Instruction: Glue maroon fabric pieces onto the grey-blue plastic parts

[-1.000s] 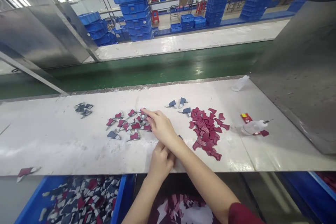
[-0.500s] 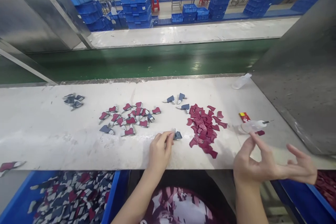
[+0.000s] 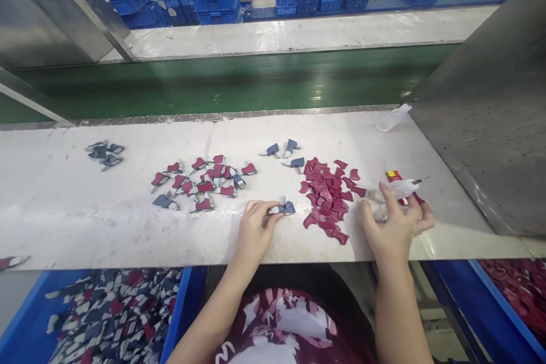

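Observation:
My left hand [image 3: 261, 224] pinches a small dark blue and whitish plastic part [image 3: 286, 208] just above the white table. At the right, my right hand [image 3: 394, 222] is spread around a translucent squeeze bottle [image 3: 398, 189] with a thin needle tip. Its index finger overlaps the bottle, and the thumb stands apart. Between the hands lies a pile of dark red shaped pieces [image 3: 326, 193]. Left of my left hand are several parts with red faces [image 3: 205, 186]. A few blue-faced parts [image 3: 292, 147] lie behind the red pile.
A red and yellow packet [image 3: 391, 175] and another translucent bottle [image 3: 393, 118] lie at the right, beside a metal panel [image 3: 490, 125]. More blue parts [image 3: 105, 154] sit far left. Below the table edge are a blue bin [image 3: 182, 307] of parts and another bin [image 3: 499, 301] of red pieces.
My right hand has moved left and up to the squeeze bottle, which has shifted slightly. My left hand still holds the blue part. The camera view has tilted down a little.

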### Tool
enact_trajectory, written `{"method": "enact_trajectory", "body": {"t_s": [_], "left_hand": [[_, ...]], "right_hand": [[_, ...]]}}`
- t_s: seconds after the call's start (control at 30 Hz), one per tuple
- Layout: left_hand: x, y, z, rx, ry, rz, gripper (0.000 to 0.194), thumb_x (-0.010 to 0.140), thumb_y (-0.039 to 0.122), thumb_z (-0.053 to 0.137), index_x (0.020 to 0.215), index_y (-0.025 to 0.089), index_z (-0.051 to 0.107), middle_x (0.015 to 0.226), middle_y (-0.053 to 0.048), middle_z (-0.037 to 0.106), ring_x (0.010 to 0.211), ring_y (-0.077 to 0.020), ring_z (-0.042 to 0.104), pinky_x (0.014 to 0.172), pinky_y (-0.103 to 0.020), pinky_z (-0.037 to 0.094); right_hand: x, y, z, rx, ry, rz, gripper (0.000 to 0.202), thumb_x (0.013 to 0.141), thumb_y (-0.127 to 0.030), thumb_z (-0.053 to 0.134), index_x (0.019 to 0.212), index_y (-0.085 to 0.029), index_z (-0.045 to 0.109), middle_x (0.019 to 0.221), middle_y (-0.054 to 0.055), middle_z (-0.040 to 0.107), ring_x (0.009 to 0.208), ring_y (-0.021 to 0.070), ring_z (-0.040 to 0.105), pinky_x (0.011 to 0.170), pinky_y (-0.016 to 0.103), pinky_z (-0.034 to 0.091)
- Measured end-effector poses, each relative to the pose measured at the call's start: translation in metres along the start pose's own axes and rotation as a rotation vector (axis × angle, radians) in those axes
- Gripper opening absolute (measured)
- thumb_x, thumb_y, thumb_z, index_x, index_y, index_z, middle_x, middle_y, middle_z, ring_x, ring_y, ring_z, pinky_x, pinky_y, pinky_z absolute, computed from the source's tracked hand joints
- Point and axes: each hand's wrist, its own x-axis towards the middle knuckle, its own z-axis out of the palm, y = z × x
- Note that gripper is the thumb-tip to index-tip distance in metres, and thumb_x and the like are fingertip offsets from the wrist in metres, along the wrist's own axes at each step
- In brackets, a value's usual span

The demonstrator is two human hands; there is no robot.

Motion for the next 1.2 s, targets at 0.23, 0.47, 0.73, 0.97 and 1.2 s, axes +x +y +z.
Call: {"method": "enact_trajectory", "body": {"t_s": [0.23,0.47,0.73,0.97,1.2], "left_hand": [[0.001,-0.002,0.002,-0.053,0.0,-0.043,0.009,0.085,0.018,0.074,0.092,0.021,0.072,0.091,-0.004,0.071,0.091,-0.022,0.066,0.082,-0.035,0.055],[0.001,-0.001,0.001,-0.061,0.005,-0.054,0.005,0.085,0.02,0.073,0.089,0.022,0.07,0.089,-0.004,0.07,0.092,-0.0226,0.066,0.081,-0.036,0.056],[0.001,0.0,0.0,-0.07,0.0,-0.042,0.01,0.084,0.014,0.073,0.09,0.022,0.07,0.089,-0.003,0.069,0.091,-0.0215,0.065,0.081,-0.035,0.056],[0.001,0.001,0.0,-0.064,-0.001,-0.041,0.016,0.082,0.007,0.069,0.089,0.022,0.07,0.088,-0.002,0.069,0.091,-0.021,0.064,0.08,-0.034,0.055],[0.001,-0.001,0.001,-0.082,-0.003,-0.037,0.019,0.08,0.004,0.069,0.088,0.021,0.069,0.088,-0.002,0.069,0.091,-0.0206,0.064,0.08,-0.033,0.054]], "right_hand": [[0.002,-0.021,0.002,0.255,0.082,-0.102,0.063,0.08,-0.038,0.071,0.137,-0.019,0.051,0.123,0.015,0.058,0.113,0.0311,0.06,0.097,0.053,0.052],[-0.057,-0.075,0.005,0.556,0.205,-0.05,0.034,0.079,-0.041,0.073,0.107,-0.023,0.065,0.094,0.009,0.069,0.084,0.029,0.07,0.075,0.046,0.059],[-0.056,-0.085,0.0,0.525,-0.17,-0.173,0.022,0.077,-0.036,0.075,0.097,-0.026,0.072,0.087,0.008,0.078,0.072,0.0277,0.073,0.069,0.044,0.06],[-0.055,-0.086,0.003,0.482,-0.208,-0.145,0.019,0.079,-0.039,0.073,0.094,-0.027,0.072,0.087,0.007,0.079,0.074,0.0283,0.075,0.069,0.044,0.062],[-0.054,-0.087,-0.001,0.464,-0.167,-0.264,0.017,0.084,-0.031,0.071,0.1,-0.026,0.072,0.089,0.006,0.079,0.075,0.0268,0.076,0.069,0.041,0.062]]}}
